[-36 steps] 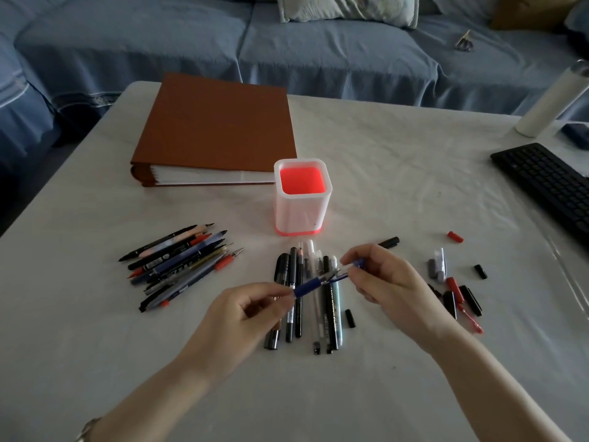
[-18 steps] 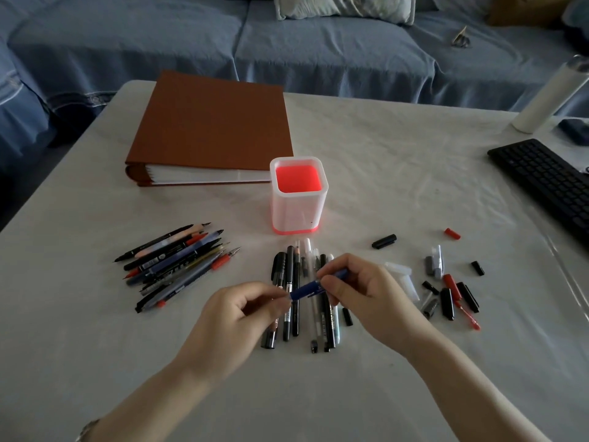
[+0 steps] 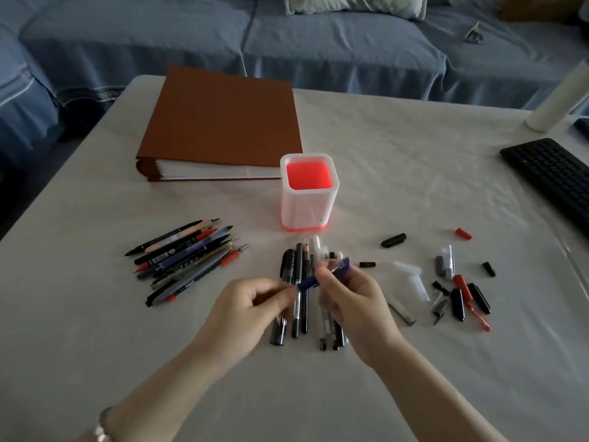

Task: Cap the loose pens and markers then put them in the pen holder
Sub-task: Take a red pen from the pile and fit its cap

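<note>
A blue pen [image 3: 322, 276] is held between both hands above a row of pens [image 3: 301, 301] lying side by side on the table. My left hand [image 3: 251, 311] pinches its lower end. My right hand [image 3: 353, 301] grips its upper end, where the blue cap sits. The white pen holder [image 3: 308, 199] with a red inside stands upright just behind the row. A heap of uncapped pens and markers [image 3: 188, 258] lies to the left. Loose caps [image 3: 459, 291] in black, red and grey are scattered to the right.
A brown binder [image 3: 223, 122] lies behind the holder at the left. A black keyboard [image 3: 554, 173] is at the right edge and a white cylinder [image 3: 561, 97] stands behind it. A blue sofa [image 3: 287, 43] runs along the far side of the table.
My right hand has slid the blue cap down onto the pen's tip; the gap between both hands has closed. The view has shifted slightly.
</note>
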Motion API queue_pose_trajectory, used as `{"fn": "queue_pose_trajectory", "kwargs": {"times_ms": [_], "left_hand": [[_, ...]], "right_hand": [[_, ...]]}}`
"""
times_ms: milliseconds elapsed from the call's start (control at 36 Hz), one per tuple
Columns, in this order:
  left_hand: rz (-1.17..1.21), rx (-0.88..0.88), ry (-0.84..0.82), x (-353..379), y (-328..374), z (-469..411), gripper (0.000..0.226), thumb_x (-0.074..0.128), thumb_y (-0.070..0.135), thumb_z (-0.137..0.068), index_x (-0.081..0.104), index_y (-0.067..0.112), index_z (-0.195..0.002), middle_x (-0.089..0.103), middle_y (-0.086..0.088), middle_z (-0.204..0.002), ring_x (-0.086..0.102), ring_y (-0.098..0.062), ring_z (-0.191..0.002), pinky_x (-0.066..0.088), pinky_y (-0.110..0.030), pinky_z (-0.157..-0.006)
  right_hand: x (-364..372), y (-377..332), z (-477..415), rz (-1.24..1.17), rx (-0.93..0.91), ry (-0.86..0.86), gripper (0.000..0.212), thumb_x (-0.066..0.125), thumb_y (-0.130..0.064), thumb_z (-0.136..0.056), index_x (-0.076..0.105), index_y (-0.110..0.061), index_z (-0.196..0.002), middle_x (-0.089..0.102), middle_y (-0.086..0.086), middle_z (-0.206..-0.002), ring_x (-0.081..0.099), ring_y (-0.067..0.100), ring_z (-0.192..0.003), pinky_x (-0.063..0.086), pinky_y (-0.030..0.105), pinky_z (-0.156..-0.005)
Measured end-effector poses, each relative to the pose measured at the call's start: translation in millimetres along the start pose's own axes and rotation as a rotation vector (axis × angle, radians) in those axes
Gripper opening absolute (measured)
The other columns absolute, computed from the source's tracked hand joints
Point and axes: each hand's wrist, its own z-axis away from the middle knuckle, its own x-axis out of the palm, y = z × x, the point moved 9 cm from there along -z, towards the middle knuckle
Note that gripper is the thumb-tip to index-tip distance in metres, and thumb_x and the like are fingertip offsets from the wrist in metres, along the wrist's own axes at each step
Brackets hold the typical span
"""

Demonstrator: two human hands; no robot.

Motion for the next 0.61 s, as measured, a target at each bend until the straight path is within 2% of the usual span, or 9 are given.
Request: {"fn": "queue_pose_trajectory", "kwargs": {"times_ms": [83,194,278,333,389,444,500,556,611], "left_hand": [[-0.328,0.171,0.121,-16,3,-5,0.034,0.056,0.046,-0.084,0.069,0.015,-0.082,0.069,-0.002,-0.071,0.061,-0.019,-0.064,0.047,-0.035,-0.060],[-0.768,0.338,0.349,-56,-3,-10,0.033,0.047,0.032,-0.086,0.068,0.007,-0.087,0.070,-0.006,-0.082,0.066,-0.025,-0.073,0.052,-0.033,-0.064],[-0.905,0.255,0.435,-76,-23,-12,0.012,0.061,0.005,-0.077,0.069,0.005,-0.086,0.070,-0.010,-0.081,0.067,-0.031,-0.073,0.052,-0.038,-0.062],[-0.978,0.234,0.440,-76,-30,-12,0.013,0.060,0.002,-0.073,0.069,0.005,-0.081,0.069,-0.011,-0.078,0.066,-0.032,-0.069,0.052,-0.036,-0.058],[-1.036,0.234,0.440,-75,-35,-12,0.014,0.064,0.000,-0.069,0.069,0.005,-0.081,0.068,-0.010,-0.078,0.065,-0.032,-0.069,0.051,-0.036,-0.058],[-1.053,0.193,0.417,-74,-41,-15,0.030,0.074,-0.008,-0.060,0.069,0.005,-0.086,0.068,-0.010,-0.081,0.063,-0.033,-0.073,0.051,-0.037,-0.060],[-1.052,0.165,0.400,-72,-42,-17,0.042,0.075,-0.016,-0.052,0.069,0.003,-0.090,0.068,-0.013,-0.083,0.064,-0.035,-0.074,0.052,-0.038,-0.062],[-1.035,0.153,0.385,-71,-41,-20,0.043,0.072,-0.020,-0.050,0.069,0.000,-0.088,0.067,-0.016,-0.081,0.065,-0.036,-0.068,0.053,-0.039,-0.060],[-1.063,0.130,0.369,-69,-39,-23,0.040,0.072,-0.023,-0.046,0.068,-0.001,-0.080,0.063,-0.018,-0.073,0.063,-0.035,-0.057,0.051,-0.037,-0.052]], "right_hand": [[-7,5,-9,0.162,0.027,0.102,0.029,0.050,-0.022,-0.091,0.063,-0.017,-0.065,0.039,-0.008,-0.046,0.029,0.014,-0.052,0.025,0.026,-0.052],[-28,-12,-19,0.370,-0.034,0.182,0.037,0.042,-0.020,-0.095,0.056,-0.011,-0.062,0.052,-0.001,-0.049,0.037,0.013,-0.045,0.030,0.023,-0.047],[-41,-21,-25,0.491,-0.073,0.224,0.035,0.044,-0.021,-0.094,0.054,-0.012,-0.062,0.054,0.001,-0.052,0.038,0.003,-0.037,0.031,0.023,-0.048],[-38,-20,-30,0.588,-0.085,0.202,0.028,0.045,-0.023,-0.093,0.053,-0.013,-0.068,0.055,-0.001,-0.054,0.042,0.001,-0.036,0.033,0.025,-0.051],[-30,-17,-35,0.707,-0.101,0.176,0.014,0.048,-0.026,-0.092,0.056,-0.015,-0.090,0.056,-0.004,-0.061,0.050,0.000,-0.049,0.036,0.026,-0.060],[-24,-12,-39,0.828,-0.091,0.169,0.032,0.052,-0.028,-0.090,0.049,-0.015,-0.119,0.054,-0.007,-0.071,0.054,0.012,-0.071,0.033,0.023,-0.064],[-18,-9,-42,0.938,-0.087,0.151,0.042,0.056,-0.025,-0.088,0.042,-0.012,-0.125,0.054,-0.003,-0.086,0.052,0.019,-0.087,0.031,0.022,-0.066],[-14,-6,-44,1.005,-0.094,0.135,0.050,0.057,-0.020,-0.087,0.036,-0.009,-0.131,0.054,0.006,-0.108,0.051,0.024,-0.104,0.033,0.023,-0.075],[-14,-4,-43,1.026,-0.104,0.127,0.059,0.055,-0.020,-0.087,0.027,-0.010,-0.138,0.048,0.010,-0.124,0.049,0.024,-0.111,0.034,0.022,-0.084]]}}
